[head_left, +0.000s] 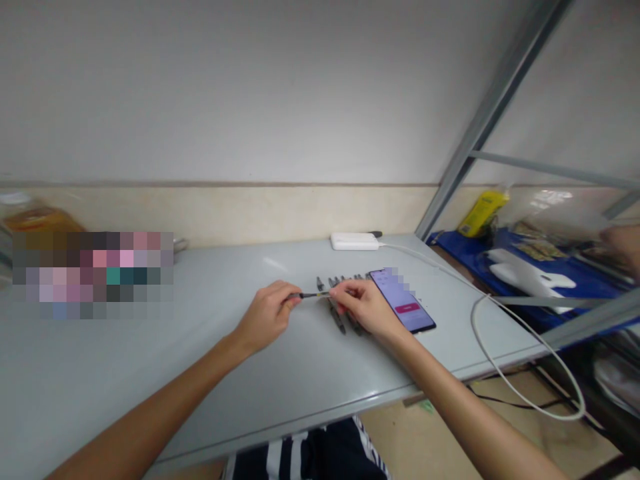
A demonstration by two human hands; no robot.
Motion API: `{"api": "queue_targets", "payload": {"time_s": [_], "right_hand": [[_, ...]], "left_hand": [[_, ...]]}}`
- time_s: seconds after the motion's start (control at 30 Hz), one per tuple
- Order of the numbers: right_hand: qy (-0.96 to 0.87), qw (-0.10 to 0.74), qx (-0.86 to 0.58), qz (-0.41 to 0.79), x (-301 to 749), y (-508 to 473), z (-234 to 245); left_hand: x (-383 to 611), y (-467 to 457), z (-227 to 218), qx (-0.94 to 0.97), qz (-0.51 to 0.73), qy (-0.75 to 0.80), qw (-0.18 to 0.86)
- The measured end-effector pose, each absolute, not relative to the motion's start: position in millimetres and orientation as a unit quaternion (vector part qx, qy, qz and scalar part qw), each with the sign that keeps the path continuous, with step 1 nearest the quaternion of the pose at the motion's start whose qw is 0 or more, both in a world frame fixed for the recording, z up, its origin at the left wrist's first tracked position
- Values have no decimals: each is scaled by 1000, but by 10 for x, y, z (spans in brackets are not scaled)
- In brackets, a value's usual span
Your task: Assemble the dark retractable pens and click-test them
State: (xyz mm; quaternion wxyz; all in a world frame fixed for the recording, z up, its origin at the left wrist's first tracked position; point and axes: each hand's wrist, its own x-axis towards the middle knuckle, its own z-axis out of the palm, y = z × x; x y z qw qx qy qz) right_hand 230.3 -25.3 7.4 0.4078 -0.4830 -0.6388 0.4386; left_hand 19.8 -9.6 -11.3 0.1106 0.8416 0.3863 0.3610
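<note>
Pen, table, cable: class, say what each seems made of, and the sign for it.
Pen: probably plastic, dark and dull; too small to be sure. Table: pale grey, smooth, with a soft sheen; laminate or painted metal, cannot tell which. Cable: white, hanging in a loose loop, so flexible plastic or rubber.

Soft, even light from above fills the scene, moderately bright. The pale table (150, 373) carries a faint sheen and only weak shadows under the hands. The whole picture is slightly soft. Wide-angle distortion stretches the forearms and bends the shelf frame (480, 127) at the edges. A pixelated block (93, 275) masks the left side.
</note>
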Motion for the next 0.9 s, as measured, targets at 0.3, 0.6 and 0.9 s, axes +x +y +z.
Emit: {"api": "queue_targets", "payload": {"time_s": [0.3,0.6,0.9], "right_hand": [[-283,609,-311,672,2089,-118,318],[-252,539,-278,754,2028,43,649],[-264,520,-285,761,2011,46,733]], "left_hand": [[259,-204,-147,872,302,328,204],[131,-18,-231,831,342,385,209],[131,-5,-223,844,326,385,181]]}}
